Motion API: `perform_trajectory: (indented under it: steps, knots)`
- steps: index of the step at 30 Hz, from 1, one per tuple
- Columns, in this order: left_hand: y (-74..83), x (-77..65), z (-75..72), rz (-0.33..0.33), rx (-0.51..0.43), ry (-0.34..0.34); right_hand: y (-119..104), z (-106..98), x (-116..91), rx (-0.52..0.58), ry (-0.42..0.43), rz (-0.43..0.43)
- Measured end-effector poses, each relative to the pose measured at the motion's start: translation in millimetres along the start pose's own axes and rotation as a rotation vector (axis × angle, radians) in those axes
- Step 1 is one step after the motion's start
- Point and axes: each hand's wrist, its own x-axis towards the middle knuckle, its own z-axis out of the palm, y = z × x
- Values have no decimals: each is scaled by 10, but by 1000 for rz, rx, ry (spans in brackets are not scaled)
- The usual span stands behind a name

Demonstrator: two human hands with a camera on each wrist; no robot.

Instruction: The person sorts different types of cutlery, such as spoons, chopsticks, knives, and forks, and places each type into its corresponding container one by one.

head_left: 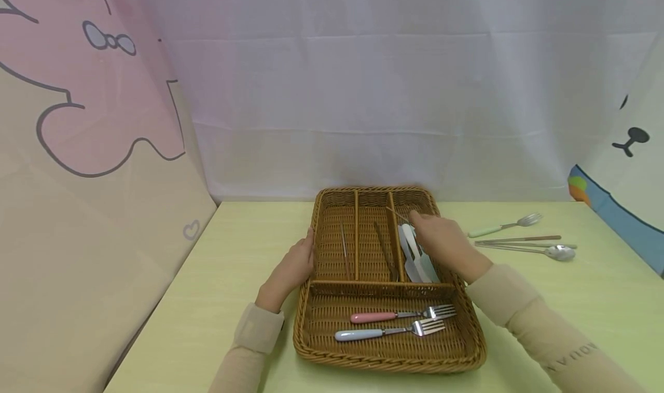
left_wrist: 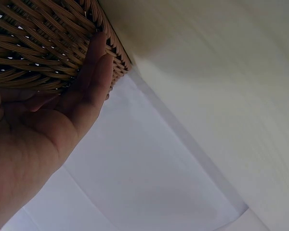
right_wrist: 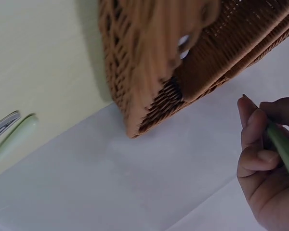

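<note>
Sorting, apparently: your right hand [head_left: 447,240] pinches a green-handled utensil [right_wrist: 285,156] over the lower-centre basket [head_left: 389,366]; your left hand [head_left: 288,266], fingers extended, touches its side. Next, probably: lower, release.

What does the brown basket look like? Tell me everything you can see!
The basket is brown and looks woven from wicker-like strands, with a braided rim. It's shallow, open on top, roughly rectangular with rounded corners, and rests on the table. Dividers split it into four compartments: three long ones side by side at the far end, one wide one across the near end. Utensils sit in each. The left hand touches its left side.
</note>
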Motion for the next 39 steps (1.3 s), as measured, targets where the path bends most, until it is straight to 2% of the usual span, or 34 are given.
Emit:
perform_trajectory:
  steps: [6, 22, 29, 39]
  knots:
    - [3, 1, 1, -5, -5, -4, -138, 33, 96, 17, -48, -31]
    - [5, -9, -7, -3, -1, -5, -465, 127, 291, 73, -26, -139]
    - [16, -10, -11, -6, -3, -6, -618, 133, 369, 156, -98, -113]
    - [15, -18, -21, -4, -5, -8, -740, 194, 456, 174, -176, -94]
